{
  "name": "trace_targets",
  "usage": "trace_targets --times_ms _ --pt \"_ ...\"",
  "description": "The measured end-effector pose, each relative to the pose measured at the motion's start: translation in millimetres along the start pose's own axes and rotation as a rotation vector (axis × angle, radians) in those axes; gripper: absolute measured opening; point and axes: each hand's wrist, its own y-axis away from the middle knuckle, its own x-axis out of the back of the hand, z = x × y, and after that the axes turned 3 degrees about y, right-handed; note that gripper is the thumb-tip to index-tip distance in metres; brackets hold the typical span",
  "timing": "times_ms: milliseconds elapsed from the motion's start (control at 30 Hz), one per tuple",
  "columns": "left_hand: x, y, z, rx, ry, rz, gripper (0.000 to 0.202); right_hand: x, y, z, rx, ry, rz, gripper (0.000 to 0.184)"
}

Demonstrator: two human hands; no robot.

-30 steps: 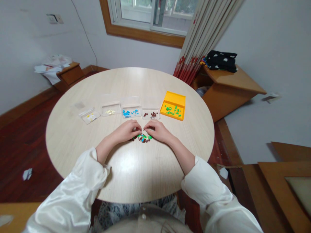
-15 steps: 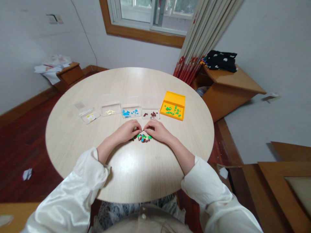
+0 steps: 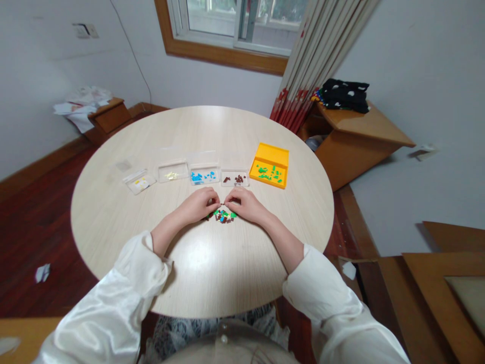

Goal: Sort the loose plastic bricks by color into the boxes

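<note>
My left hand point(image 3: 201, 203) and my right hand point(image 3: 244, 203) meet over the table's near middle, their fingers closed in a pinch. Between the fingertips shows a small brown building brick point(image 3: 222, 204), which both hands seem to grip; its shape is too small to make out. Just below them on the tabletop lies a loose pile of tiny bricks point(image 3: 223, 218) in brown, green, blue and pale yellow. My left fingers partly cover the pile's left end.
Behind my hands stand a clear box of brown bricks point(image 3: 235, 183), a clear box of blue bricks point(image 3: 204, 182), a clear box of pale yellow bricks point(image 3: 161, 178) and an open orange case point(image 3: 278, 152) holding green bricks. A small clear bag point(image 3: 132, 186) lies left on the round table point(image 3: 212, 263).
My fingertips have shifted very slightly around the small brown brick. The pile and the boxes look the same.
</note>
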Motion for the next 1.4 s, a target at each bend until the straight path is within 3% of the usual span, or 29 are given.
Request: trace_targets --times_ms 933,1167,1400 --pt "-2.8 -1 2 -0.018 0.029 0.033 0.020 -7 -2 -6 -0.018 0.050 0.014 0.008" --pt "-3.4 -2 1 0.046 0.011 0.226 0.021 -2 -4 -6 -0.050 -0.032 0.323 0.009" --pt "-6.6 -4 2 0.057 0.032 0.254 0.021 0 -12 10 -0.176 0.028 0.474 0.012"
